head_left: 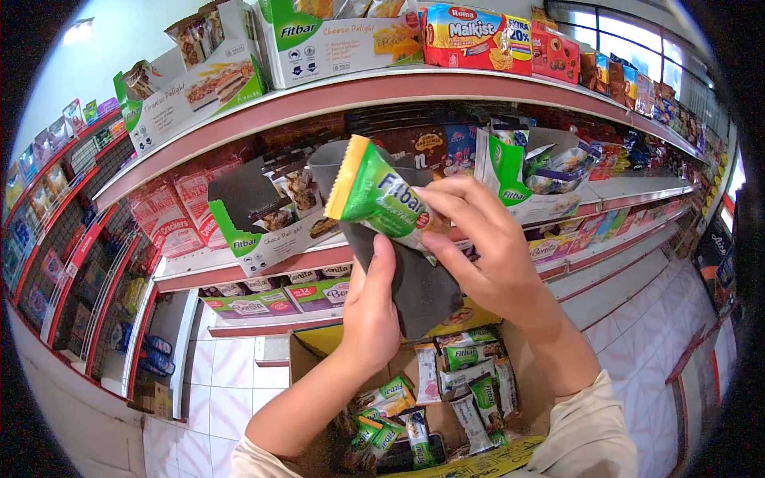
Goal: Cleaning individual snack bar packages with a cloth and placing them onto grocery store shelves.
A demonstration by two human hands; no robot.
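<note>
In front of the shelf, my right hand (486, 239) pinches a green snack bar (382, 195) with a yellow crimped end between thumb and fingers. The bar slants across the mouth of a dark grey-lined cardboard display box (418, 291). My left hand (374, 315) is closed round the near left side of that box, its thumb up beside the bar's lower edge. What the box contains is hidden from this angle. Below my forearms, a large brown carton (315, 362) holds several loose snack bars (482, 398) in green, white and dark wrappers.
On the middle shelf (319, 263) stand a display box of dark-wrapped bars (275, 247) and another of mixed bars (530, 203). More boxes and a red biscuit pack (478, 40) line the upper shelf (351, 95). A wire rack (88, 263) of packets is at left, above a tiled floor (227, 382).
</note>
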